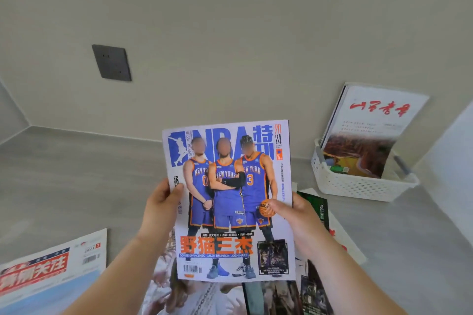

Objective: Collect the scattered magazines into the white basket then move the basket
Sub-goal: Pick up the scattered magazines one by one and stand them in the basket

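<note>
Wall [230, 20]: pale; a dark socket plate [111, 62] at 10 o'clock.
Floor [76, 181]: grey, strewn with magazines.
NBA magazine [230, 202]: held upright off the floor, at 6 o'clock from frame centre.
White basket [358, 188]: on the floor at 3 o'clock, with a red-titled magazine [371, 130] standing in it.
Loose magazines: a red-and-blue one [51, 271] at 8 o'clock, a green one [318, 207] at 4 o'clock.
Left hand [161, 202]: grips the NBA magazine's 9 o'clock edge.
Right hand [294, 215]: grips its 3 o'clock edge.

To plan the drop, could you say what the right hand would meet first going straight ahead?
Probably bare floor, then the wall; the right hand, gripping the magazine, points forward-left, and the basket sits off to its right.
</note>
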